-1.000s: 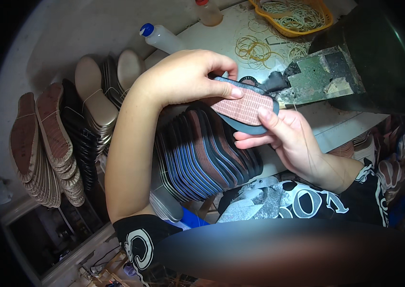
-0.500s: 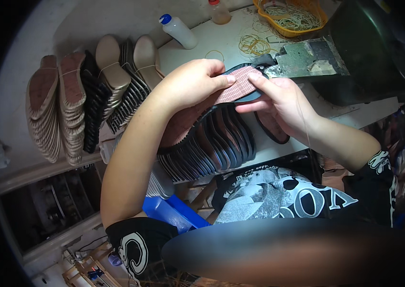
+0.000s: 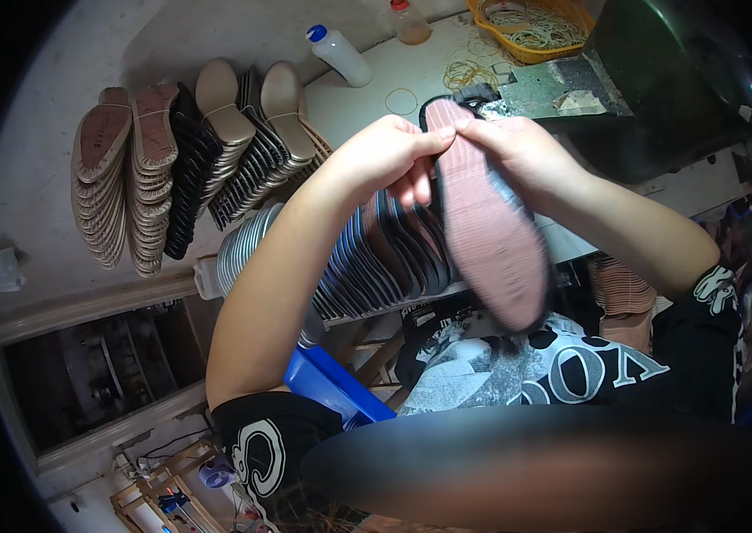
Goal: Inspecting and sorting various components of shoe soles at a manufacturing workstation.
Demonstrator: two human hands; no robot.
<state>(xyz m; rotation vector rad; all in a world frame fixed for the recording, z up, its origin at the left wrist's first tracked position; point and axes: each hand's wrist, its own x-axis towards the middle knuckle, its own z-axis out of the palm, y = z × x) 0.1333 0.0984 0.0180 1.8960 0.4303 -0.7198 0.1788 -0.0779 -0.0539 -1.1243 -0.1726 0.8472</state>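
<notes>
A shoe insole point(image 3: 492, 240) with a pink underside and a black edge hangs lengthwise between my hands, its wide end down toward my shirt and a little blurred. My left hand point(image 3: 391, 158) pinches the narrow far end from the left, thumb on the pink face. From the right, my right hand point(image 3: 525, 151) grips the same end, its thumb almost touching the left one and its fingers hidden behind the insole. Just left of it, a row of dark insoles point(image 3: 385, 253) stands packed on edge at the table's near side.
Bundled insole stacks point(image 3: 123, 195) lean at the left. A dark green machine point(image 3: 687, 98) stands at the right. Behind are a white bottle point(image 3: 340, 55), a red-capped bottle point(image 3: 412, 25), loose rubber bands point(image 3: 474, 75) and a yellow basket point(image 3: 518, 40). A blue bin point(image 3: 332, 382) sits below.
The insole has swung from slanting leftward under my left forearm to pointing down toward my body. My hands have drawn together at its narrow end.
</notes>
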